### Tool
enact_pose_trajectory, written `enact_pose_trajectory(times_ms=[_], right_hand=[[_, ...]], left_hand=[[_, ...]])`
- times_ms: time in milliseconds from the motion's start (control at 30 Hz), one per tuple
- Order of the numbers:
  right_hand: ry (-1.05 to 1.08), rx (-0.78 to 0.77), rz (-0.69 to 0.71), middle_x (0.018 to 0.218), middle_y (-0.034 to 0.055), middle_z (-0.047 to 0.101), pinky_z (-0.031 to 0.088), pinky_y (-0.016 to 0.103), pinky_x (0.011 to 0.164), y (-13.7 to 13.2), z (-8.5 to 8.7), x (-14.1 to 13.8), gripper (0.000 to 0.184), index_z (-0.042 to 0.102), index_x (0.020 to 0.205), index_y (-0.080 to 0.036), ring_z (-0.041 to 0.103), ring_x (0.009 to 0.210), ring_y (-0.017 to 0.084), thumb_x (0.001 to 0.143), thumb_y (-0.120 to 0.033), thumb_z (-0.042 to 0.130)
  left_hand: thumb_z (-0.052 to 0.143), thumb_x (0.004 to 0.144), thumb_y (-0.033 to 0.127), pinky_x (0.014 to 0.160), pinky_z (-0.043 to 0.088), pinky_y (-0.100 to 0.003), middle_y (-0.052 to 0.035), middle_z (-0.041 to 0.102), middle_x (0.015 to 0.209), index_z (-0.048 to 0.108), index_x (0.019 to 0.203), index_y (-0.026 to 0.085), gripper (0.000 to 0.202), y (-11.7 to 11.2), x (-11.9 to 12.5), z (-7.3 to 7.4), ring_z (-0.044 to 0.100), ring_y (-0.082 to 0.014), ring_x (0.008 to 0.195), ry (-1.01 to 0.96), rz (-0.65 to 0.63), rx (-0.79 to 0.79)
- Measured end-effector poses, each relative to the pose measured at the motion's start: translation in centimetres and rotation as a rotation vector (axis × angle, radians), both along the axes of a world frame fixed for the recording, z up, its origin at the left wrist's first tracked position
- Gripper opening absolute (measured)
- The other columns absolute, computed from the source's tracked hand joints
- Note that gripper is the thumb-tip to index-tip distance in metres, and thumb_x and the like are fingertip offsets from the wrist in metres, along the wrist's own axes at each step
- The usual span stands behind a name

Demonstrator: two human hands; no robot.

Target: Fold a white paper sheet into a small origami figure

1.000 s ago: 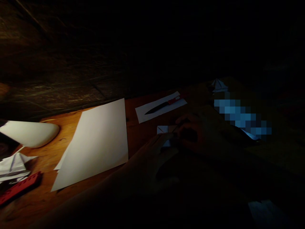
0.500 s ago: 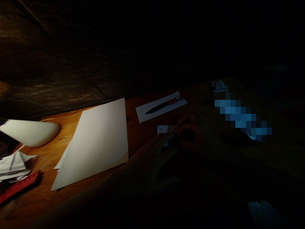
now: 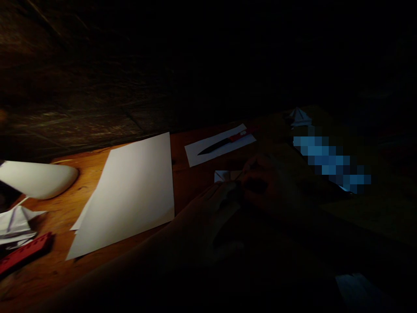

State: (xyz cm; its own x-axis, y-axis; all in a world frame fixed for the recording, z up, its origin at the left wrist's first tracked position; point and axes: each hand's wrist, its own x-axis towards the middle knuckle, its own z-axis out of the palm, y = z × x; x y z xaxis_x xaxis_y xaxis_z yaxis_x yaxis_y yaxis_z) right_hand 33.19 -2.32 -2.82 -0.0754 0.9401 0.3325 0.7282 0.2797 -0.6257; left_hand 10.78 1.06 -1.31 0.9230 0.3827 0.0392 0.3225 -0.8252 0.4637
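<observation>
A small folded white paper lies on the wooden table under my hands, in deep shadow. My left hand rests over its near edge with the fingers stretched forward onto it and the thumb apart. At the paper's right side, my right hand is closed, thumb and fingers pinched at its edge. Most of the paper is covered by the hands. Beyond it, a knife with a dark blade and red handle lies on a paper strip.
Large white sheets lie to the left. Further left are a white lamp head, a folded paper piece and a red slotted object. Another folded paper piece sits back right, beyond a blurred bright patch. A dark wall stands behind.
The view has shifted slightly, so the things at the left sit a little further left. Both hands stay at the folded paper, with only small movement.
</observation>
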Motion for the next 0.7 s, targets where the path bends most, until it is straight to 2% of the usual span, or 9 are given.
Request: enact_pose_trajectory(times_ms=[500, 700], right_hand=[[0.043, -0.063, -0.049, 0.103, 0.0036, 0.064, 0.046, 0.042, 0.086, 0.6, -0.7, 0.1, 0.010, 0.068, 0.072, -0.022, 0.058, 0.101, 0.024, 0.077, -0.013, 0.070], [0.074, -0.040, -0.107, 0.103, 0.0061, 0.063, 0.046, 0.039, 0.084, 0.9, -0.4, 1.6, 0.013, 0.067, 0.076, -0.020, 0.060, 0.100, 0.024, 0.087, -0.017, 0.061]], left_hand=[[0.073, 0.083, 0.053, 0.112, 0.045, -0.062, -0.0152, 0.031, 0.160, 0.053, 0.139, 0.023, 0.067, -0.2, -0.1, -0.3, 0.040, -0.0416, 0.141, 0.024, 0.027, 0.021], [0.070, 0.087, 0.052, 0.111, 0.046, -0.061, -0.0150, 0.027, 0.163, 0.044, 0.149, 0.025, 0.073, -0.2, -0.2, -0.3, 0.039, -0.0402, 0.142, 0.048, -0.001, 0.034]])
